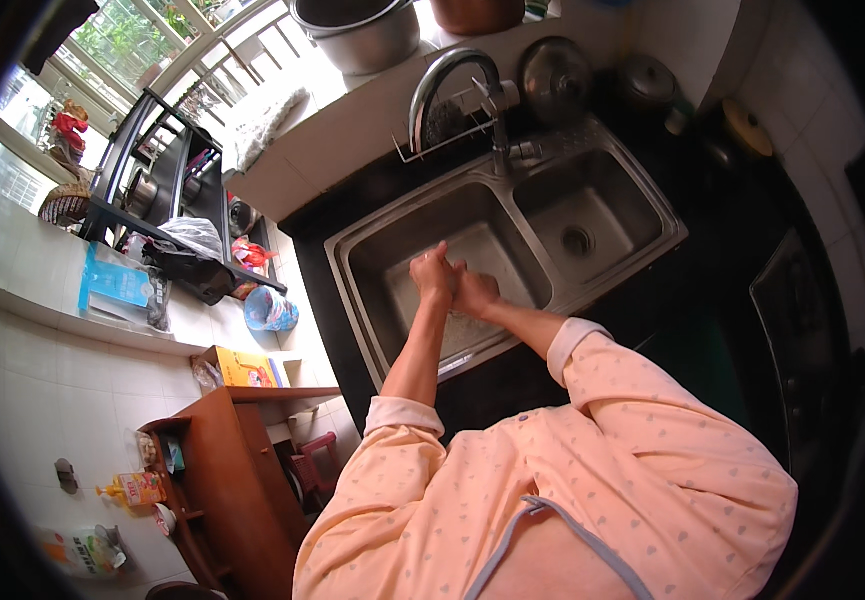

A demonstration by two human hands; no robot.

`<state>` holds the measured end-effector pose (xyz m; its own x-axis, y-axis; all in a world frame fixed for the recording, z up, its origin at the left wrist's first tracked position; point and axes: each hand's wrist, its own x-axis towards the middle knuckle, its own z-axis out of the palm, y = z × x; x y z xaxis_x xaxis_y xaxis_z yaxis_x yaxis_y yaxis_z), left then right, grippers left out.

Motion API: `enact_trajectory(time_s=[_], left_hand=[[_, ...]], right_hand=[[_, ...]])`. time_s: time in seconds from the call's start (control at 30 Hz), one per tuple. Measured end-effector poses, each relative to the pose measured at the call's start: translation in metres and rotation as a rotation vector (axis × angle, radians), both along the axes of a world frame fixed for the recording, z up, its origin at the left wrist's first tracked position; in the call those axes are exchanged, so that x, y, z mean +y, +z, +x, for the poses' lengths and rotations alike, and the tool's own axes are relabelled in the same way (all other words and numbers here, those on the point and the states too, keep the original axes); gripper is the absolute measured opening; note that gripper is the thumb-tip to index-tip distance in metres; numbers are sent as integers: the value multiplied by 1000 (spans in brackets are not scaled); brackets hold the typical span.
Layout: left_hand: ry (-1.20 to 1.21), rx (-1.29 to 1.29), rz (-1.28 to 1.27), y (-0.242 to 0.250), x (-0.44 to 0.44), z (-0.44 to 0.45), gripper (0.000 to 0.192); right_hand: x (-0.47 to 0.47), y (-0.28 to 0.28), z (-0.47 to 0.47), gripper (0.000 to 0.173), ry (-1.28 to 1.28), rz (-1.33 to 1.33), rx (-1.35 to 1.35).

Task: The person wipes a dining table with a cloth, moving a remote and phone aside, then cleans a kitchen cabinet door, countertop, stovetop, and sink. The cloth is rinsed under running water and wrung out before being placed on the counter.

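Note:
Both of my hands are over the large left basin of a stainless steel double sink (470,352). My left hand (432,274) has its fingers curled and touches my right hand (475,289), which is also curled, just beside it. No object shows between them, though the palms are hidden, so I cannot tell whether either hand holds something small. A curved chrome faucet (456,61) stands behind the sink, its spout end beyond my hands. The smaller right basin (597,217) has a round drain.
A wire rack (443,152) is fixed behind the faucet. Metal pots (365,41) and a pot lid (554,79) stand along the back. To the left are a black shelf rack (166,180), a blue patterned cup-shaped container (271,309) and a wooden cabinet (245,465).

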<state>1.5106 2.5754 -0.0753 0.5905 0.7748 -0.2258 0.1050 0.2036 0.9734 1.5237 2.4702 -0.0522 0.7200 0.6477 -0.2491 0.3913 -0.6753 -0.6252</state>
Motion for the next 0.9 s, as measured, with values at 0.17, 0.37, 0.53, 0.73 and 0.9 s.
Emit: enact_trajectory(time_s=[0.17, 0.37, 0.53, 0.73, 0.9], left_hand=[[95, -197, -394, 18, -8, -6, 26], [-200, -93, -485, 51, -7, -33, 78], [-24, -309, -335, 74, -34, -40, 59], [-84, -294, -299, 107, -62, -53, 64], [92, -188, -178, 114, -85, -52, 48]], right_hand=[[-6, 7, 16, 46, 87, -34, -202], [-24, 16, 25, 63, -1, 325, -562], [-48, 29, 23, 70, 100, 675, -453], [-87, 53, 34, 51, -67, 850, 752], [-96, 59, 36, 34, 86, 654, 296]])
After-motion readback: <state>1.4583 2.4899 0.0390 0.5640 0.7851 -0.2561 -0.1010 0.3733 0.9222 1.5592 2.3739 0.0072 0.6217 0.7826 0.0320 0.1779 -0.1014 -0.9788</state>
